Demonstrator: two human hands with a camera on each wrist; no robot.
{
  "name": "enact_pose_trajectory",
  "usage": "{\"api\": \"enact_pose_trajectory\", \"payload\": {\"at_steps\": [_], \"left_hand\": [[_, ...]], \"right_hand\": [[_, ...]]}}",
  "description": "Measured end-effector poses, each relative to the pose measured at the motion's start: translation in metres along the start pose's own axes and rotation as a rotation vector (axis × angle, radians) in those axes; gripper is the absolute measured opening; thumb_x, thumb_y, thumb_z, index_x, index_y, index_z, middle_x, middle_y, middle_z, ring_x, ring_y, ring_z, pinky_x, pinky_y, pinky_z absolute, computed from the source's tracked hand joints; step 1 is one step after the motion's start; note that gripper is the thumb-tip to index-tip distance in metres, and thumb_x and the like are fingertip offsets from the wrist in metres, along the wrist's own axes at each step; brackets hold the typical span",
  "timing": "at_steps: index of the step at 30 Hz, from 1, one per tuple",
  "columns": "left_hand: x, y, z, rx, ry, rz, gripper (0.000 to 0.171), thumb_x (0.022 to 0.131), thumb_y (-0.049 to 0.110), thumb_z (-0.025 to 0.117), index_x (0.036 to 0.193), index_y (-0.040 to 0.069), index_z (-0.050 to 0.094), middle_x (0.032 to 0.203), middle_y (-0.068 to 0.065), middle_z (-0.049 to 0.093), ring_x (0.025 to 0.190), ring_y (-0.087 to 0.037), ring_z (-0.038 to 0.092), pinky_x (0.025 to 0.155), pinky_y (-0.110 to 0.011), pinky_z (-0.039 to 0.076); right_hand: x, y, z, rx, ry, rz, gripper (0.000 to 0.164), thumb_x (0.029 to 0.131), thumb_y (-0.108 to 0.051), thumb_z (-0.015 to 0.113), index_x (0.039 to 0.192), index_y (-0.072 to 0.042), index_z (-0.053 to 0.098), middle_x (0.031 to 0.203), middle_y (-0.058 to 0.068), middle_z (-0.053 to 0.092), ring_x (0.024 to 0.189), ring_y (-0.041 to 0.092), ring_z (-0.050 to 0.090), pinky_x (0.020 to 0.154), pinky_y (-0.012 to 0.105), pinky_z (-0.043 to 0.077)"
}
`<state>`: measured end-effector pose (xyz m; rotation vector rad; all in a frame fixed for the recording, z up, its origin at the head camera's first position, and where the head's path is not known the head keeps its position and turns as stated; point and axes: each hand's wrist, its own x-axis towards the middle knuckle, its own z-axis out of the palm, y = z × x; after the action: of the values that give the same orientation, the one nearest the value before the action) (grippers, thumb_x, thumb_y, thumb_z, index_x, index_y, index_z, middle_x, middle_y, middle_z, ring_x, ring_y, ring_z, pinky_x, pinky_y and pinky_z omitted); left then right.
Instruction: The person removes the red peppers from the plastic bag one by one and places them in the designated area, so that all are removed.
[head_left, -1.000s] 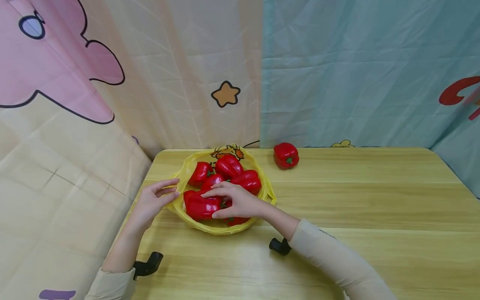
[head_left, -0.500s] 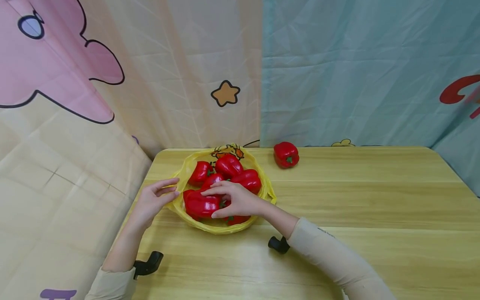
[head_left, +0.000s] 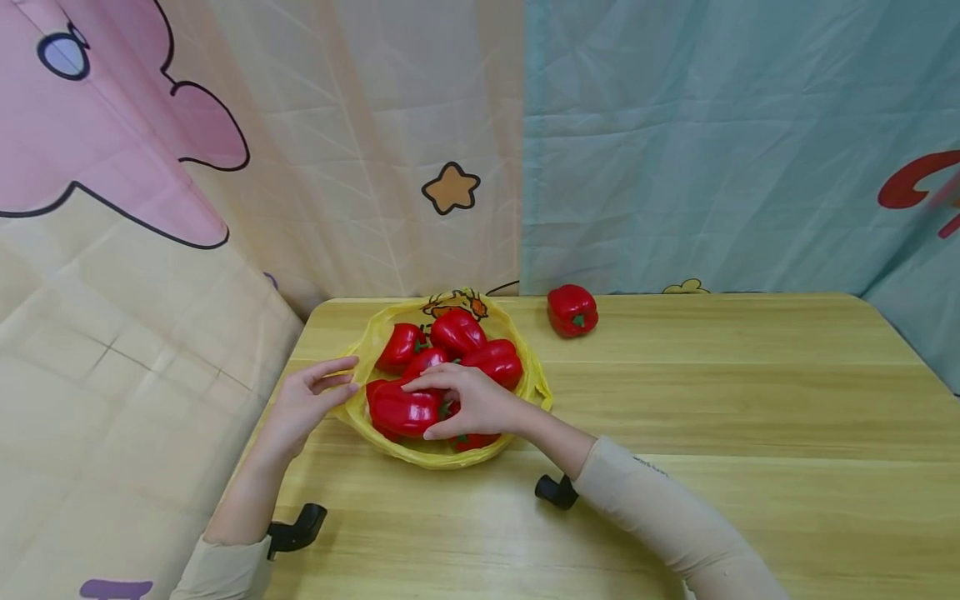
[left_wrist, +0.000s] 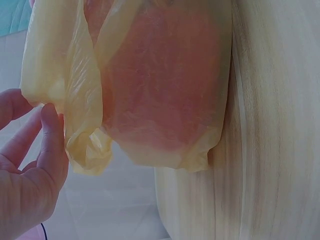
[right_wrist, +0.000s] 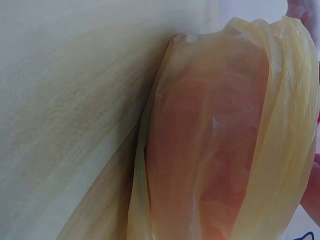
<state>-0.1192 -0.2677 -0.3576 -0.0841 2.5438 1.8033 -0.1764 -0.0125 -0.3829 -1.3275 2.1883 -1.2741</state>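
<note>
A yellow plastic bag (head_left: pixel 420 457) stands with its mouth rolled open, several red bell peppers (head_left: pixel 459 333) inside. At its left rim my left hand (head_left: pixel 300 408) holds the edge with thumb and fingertips; in the left wrist view, the fingers (left_wrist: pixel 47 145) meet the folded plastic. My right hand (head_left: pixel 480 400) reaches in over the near right side, its thumb and fingers around the stem end of a front bell pepper (head_left: pixel 401 408). In the right wrist view, the bag's side (right_wrist: pixel 210 135) covers most of this grip, and red shows through the thin plastic.
One more red bell pepper (head_left: pixel 572 311) lies on the wooden table (head_left: pixel 712 400) near its back edge, right of the bag. A printed curtain (head_left: pixel 675 150) hangs behind the table and along the left. Black wrist-worn devices (head_left: pixel 298 527) sit below both hands.
</note>
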Motion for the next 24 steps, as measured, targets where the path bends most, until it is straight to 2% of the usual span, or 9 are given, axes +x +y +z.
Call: {"api": "enact_pose_trajectory", "payload": {"at_steps": [9, 16, 24], "left_hand": [[0.000, 0.000, -0.001, 0.006, -0.001, -0.002, 0.048, 0.088, 0.008, 0.063, 0.129, -0.011, 0.047, 0.133, -0.023, 0.043, 0.094, -0.001, 0.053, 0.077, -0.016, 0.050], [-0.001, 0.000, -0.002, 0.009, 0.000, -0.007, 0.048, 0.089, 0.008, 0.063, 0.130, -0.010, 0.047, 0.133, -0.023, 0.043, 0.094, 0.000, 0.053, 0.077, -0.016, 0.050], [-0.001, 0.002, -0.001, 0.000, -0.004, 0.005, 0.047, 0.088, 0.007, 0.063, 0.129, -0.011, 0.047, 0.132, -0.022, 0.043, 0.095, -0.001, 0.053, 0.077, -0.016, 0.050]], "right_hand": [[0.000, -0.001, 0.002, -0.020, 0.018, -0.001, 0.057, 0.076, -0.021, 0.078, 0.129, -0.016, 0.057, 0.132, 0.003, 0.049, 0.121, 0.015, 0.042, 0.082, 0.023, 0.050], [-0.002, -0.001, -0.001, -0.002, 0.024, -0.012, 0.057, 0.076, -0.021, 0.078, 0.129, -0.016, 0.057, 0.130, 0.003, 0.049, 0.116, 0.013, 0.045, 0.082, 0.027, 0.052], [-0.006, -0.004, -0.008, 0.036, 0.029, -0.016, 0.055, 0.077, -0.019, 0.077, 0.128, -0.016, 0.057, 0.131, 0.002, 0.049, 0.118, 0.013, 0.044, 0.085, 0.022, 0.049]]}}
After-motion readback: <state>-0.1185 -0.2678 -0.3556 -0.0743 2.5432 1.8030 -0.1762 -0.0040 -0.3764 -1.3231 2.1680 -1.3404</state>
